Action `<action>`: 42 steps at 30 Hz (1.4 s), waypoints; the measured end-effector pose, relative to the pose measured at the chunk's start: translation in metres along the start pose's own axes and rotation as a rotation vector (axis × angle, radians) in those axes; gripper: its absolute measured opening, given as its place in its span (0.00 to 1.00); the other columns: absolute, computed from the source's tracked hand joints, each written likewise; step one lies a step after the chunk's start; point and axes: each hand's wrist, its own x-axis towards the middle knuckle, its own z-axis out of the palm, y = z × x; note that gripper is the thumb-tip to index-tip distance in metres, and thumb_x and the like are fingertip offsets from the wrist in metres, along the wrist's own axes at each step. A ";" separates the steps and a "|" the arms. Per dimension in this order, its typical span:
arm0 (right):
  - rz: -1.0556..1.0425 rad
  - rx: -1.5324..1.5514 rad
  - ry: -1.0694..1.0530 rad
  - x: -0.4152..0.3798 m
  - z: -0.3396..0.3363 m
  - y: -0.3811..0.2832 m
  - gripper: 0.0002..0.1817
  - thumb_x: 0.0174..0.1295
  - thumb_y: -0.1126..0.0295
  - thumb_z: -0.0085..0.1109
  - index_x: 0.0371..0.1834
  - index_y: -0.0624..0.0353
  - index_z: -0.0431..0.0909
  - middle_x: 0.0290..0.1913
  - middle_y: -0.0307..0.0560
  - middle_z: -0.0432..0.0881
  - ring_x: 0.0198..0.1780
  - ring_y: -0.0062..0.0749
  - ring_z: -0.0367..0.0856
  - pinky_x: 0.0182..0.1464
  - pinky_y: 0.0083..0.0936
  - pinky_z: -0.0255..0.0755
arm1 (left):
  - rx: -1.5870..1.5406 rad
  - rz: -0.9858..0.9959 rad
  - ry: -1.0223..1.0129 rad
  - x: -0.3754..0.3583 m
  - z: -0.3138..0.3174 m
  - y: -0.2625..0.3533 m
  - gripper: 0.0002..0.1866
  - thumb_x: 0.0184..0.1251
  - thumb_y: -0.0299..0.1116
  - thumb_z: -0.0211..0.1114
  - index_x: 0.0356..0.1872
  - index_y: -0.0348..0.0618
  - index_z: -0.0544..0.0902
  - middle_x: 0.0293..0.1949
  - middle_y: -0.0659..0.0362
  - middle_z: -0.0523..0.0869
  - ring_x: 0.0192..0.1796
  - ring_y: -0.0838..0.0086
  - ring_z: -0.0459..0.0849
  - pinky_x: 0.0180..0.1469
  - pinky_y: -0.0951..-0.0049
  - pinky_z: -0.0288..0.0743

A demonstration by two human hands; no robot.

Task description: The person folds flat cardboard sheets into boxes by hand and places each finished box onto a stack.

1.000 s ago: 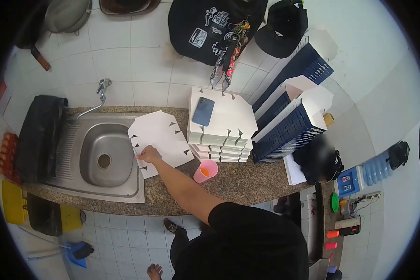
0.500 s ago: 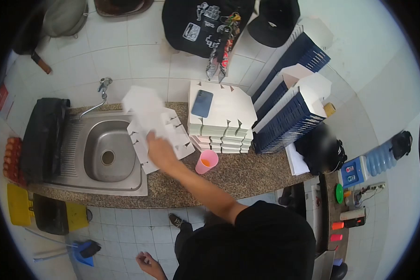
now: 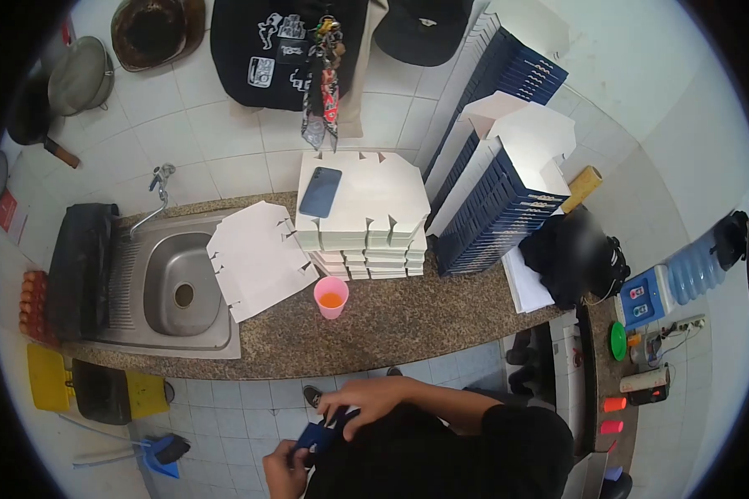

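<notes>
sink (image 3: 179, 287): steel basin set in the counter (image 3: 408, 320) at far left, tap behind it, dark bag beside it.
flat carton (image 3: 254, 258): one unfolded white blank, lying half over the sink edge, half on the counter, just left of the pink cup.
pink cup (image 3: 331, 297): upright, orange liquid inside, near the counter's front, in front of the stack.
carton stack (image 3: 366, 224): pile of flat white blanks against the wall, a phone (image 3: 320, 192) lying on top.
blue cartons (image 3: 495, 191): more blanks on edge, leaning on the wall to the right of the stack.
blue piece (image 3: 316, 437): small dark-blue item held low at the body, below the counter's front edge, over the floor tiles; too small to say exactly what it is.
left hand (image 3: 285, 474): fingers curled onto the lower end of the blue piece from below.
right hand (image 3: 362, 403): fingers closed over the upper end of the blue piece, pinching it from above.
doing it well (judgement): keep both hands gripping opposite ends so the piece stays square, work it close to the body, and stay clear of the cup, which looks easy to tip.
</notes>
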 end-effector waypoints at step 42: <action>0.269 0.122 1.095 -0.352 -0.019 0.030 0.08 0.64 0.72 0.72 0.41 0.66 0.89 0.41 0.52 0.92 0.42 0.25 0.89 0.47 0.23 0.80 | -0.370 0.446 0.181 0.125 0.303 0.199 0.16 0.66 0.27 0.73 0.53 0.40 0.86 0.42 0.58 0.78 0.39 0.76 0.77 0.36 0.76 0.75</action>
